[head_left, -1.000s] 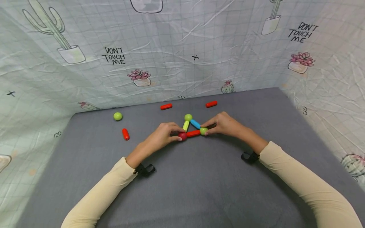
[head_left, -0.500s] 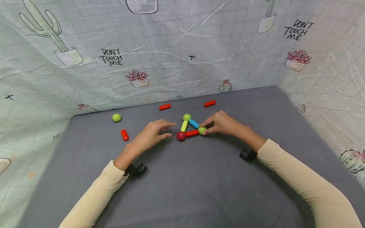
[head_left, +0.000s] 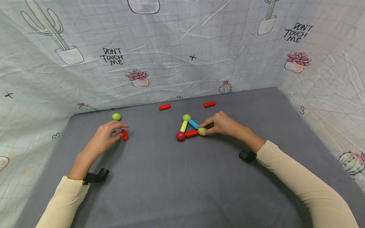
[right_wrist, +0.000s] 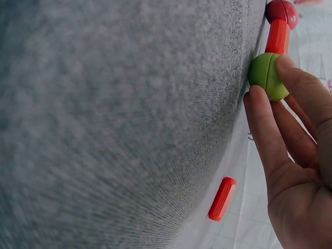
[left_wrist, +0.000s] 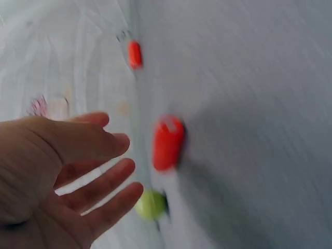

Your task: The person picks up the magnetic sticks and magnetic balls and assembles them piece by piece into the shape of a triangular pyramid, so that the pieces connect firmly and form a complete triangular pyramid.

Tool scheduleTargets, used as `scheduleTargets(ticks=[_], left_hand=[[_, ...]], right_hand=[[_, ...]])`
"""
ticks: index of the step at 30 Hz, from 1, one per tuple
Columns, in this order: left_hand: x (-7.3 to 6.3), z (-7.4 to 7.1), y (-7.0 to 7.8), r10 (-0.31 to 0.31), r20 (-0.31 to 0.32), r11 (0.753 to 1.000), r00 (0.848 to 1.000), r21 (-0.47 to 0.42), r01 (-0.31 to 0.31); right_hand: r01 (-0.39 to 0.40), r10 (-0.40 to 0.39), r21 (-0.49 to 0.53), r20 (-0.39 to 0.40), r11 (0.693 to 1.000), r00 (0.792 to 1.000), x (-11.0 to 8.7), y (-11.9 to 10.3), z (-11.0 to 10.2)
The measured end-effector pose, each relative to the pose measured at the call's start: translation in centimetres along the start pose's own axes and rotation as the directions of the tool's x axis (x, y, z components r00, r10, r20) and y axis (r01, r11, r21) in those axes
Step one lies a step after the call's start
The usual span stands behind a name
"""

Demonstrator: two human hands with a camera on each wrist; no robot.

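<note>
My right hand (head_left: pixel 223 124) pinches a green ball (right_wrist: pixel 265 75) between thumb and fingers. That ball is one corner of a triangle lying on the table. A red rod (head_left: pixel 191 133) runs from it to a dark red ball (head_left: pixel 180 136), and a blue rod (head_left: pixel 193 123) to another green ball (head_left: pixel 186 117); a yellow-green rod (head_left: pixel 183 126) forms the third side. At the left, my left hand (head_left: pixel 106 135) hovers with fingers spread beside a loose red rod (left_wrist: pixel 168 143), holding nothing. In the left wrist view its fingertips are just short of that rod.
A loose green ball (head_left: pixel 116 117) lies just behind the left hand. Two more red rods, one left of centre (head_left: pixel 164 107) and one to the right (head_left: pixel 209 104), lie near the back edge of the grey table (head_left: pixel 182 183). A printed cloth (head_left: pixel 171 41) hangs behind.
My left hand has let go of the dark red ball and moved left to the loose red rod. The right hand keeps its pinch on the green ball.
</note>
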State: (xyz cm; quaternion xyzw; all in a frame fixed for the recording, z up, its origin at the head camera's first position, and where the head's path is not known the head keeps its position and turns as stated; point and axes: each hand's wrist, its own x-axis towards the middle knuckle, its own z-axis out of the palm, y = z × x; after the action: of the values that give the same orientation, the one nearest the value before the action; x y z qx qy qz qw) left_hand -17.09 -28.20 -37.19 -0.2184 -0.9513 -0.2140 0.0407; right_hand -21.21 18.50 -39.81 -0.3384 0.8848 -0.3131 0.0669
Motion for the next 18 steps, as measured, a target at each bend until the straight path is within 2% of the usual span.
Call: scheduleTargets(ticks=[6, 13, 18], left_hand=[[-1.2, -0.1, -2.0, 0.050, 0.034, 0.996, 0.998, 0.071, -0.052], [-0.2, 0.7, -2.5, 0.164, 0.047, 0.977, 0.985, 0.131, -0.169], [0.5, 1.0, -2.5, 0.192, 0.036, 0.969, 0.981, 0.153, -0.196]], right_hand=[[-0.003, 0.003, -0.004, 0.007, 1.000, 1.000, 0.3, 0.0, 0.0], [0.008, -0.008, -0.007, 0.004, 1.000, 1.000, 0.1, 0.1, -0.1], [0.006, -0.006, 0.006, 0.003, 1.000, 1.000, 0.0, 0.1, -0.1]])
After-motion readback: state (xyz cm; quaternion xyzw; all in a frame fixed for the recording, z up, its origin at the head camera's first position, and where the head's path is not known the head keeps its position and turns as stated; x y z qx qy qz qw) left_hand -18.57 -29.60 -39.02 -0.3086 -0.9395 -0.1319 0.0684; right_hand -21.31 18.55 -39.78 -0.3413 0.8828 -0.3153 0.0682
